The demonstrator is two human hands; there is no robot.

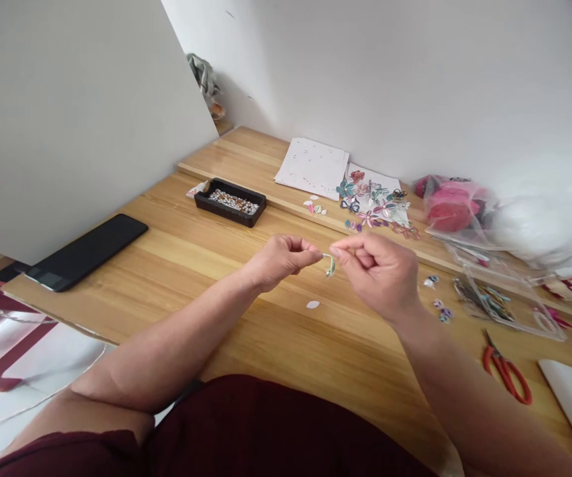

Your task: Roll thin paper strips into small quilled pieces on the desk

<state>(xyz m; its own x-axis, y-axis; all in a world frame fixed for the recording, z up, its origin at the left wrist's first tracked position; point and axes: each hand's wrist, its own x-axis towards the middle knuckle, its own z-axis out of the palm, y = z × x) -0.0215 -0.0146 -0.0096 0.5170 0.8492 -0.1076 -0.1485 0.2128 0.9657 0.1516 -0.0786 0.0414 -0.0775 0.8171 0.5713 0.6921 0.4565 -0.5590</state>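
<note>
My left hand [282, 260] and my right hand [378, 271] meet above the middle of the wooden table [206, 265], both with fingers pinched. Between their fingertips hangs a small greenish-white petal-shaped piece [330, 265], held from both sides. A single white petal piece [313, 305] lies on the table just below the hands. Several colourful flower shapes [375, 209] lie on a white sheet at the back of the table.
A black tray of small beads [230, 202] sits back left, a dark phone [87, 250] at far left. White paper sheets [313, 167], a plastic bag with pink material [452, 205], a clear box [499, 298] and red scissors [507, 374] are to the right.
</note>
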